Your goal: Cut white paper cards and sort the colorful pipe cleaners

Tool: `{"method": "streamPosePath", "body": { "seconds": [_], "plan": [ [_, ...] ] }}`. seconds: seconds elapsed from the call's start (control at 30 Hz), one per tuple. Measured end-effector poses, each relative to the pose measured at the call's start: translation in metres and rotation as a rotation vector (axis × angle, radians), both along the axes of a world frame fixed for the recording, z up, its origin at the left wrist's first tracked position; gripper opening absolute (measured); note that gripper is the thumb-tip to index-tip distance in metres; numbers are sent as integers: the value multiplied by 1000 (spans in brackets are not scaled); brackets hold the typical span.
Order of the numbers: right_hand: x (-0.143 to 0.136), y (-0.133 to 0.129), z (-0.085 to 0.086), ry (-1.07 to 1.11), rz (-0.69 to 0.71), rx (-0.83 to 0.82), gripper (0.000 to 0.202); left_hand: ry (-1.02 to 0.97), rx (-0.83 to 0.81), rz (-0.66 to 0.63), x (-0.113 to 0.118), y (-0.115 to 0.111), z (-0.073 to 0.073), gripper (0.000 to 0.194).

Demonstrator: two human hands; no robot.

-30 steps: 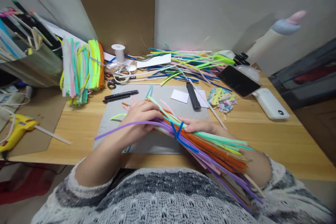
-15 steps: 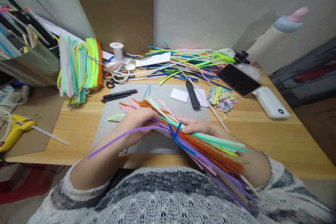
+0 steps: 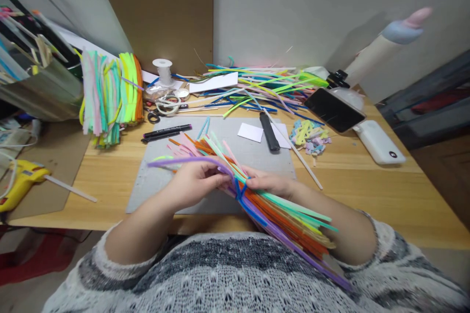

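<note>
A bundle of colourful pipe cleaners [image 3: 293, 225] lies slanted across my front, with orange, mint, purple and tan stems. A blue pipe cleaner [image 3: 239, 190] is wound around its middle, its ends crossed on top. My left hand [image 3: 200, 181] is closed on purple stems just left of the blue tie, thumb and fingers pinched together. My right hand [image 3: 270, 182] grips the bundle at the tie, its thumb beside the mint stems; its other fingers are hidden underneath. One purple stem curves leftward over my left hand.
Below the bundle lies a grey cutting mat [image 3: 147, 176]. Loose pipe cleaners [image 3: 264, 83], a black phone [image 3: 335, 110] and a white power bank [image 3: 380, 143] are at the back and right. A yellow glue gun [image 3: 22, 181] sits left, near upright bundles [image 3: 110, 98].
My left hand has turned and moved from the back of the bundle to pinch purple stems. The long purple stem has swung up, and the bundle has shifted slightly left.
</note>
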State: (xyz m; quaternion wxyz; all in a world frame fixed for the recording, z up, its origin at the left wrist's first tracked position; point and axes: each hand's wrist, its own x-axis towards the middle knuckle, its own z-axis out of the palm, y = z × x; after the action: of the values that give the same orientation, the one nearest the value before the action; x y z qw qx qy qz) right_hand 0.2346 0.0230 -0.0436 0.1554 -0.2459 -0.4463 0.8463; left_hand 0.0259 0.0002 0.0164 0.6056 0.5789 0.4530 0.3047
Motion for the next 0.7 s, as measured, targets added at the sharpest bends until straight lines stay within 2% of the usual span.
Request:
{"method": "streamPosePath", "body": {
  "seconds": [0.17,0.27,0.33,0.47,0.57,0.63,0.7],
  "plan": [
    [-4,2,2,43,60,75,64,-24,-11,151,6,5,-6,11],
    [-2,3,2,69,71,91,67,-47,-39,216,5,7,-4,10],
    [0,4,3,65,73,97,70,-18,8,298,1,10,-2,10],
    [4,5,5,22,66,74,72,30,171,527,-14,24,4,15],
    [6,8,7,17,48,82,70,-104,361,701,-35,41,15,20],
    [9,11,8,19,26,76,68,-228,604,885,-55,53,29,14],
    [14,15,7,28,13,53,64,-325,812,1154,-78,62,46,7]
  ]
}}
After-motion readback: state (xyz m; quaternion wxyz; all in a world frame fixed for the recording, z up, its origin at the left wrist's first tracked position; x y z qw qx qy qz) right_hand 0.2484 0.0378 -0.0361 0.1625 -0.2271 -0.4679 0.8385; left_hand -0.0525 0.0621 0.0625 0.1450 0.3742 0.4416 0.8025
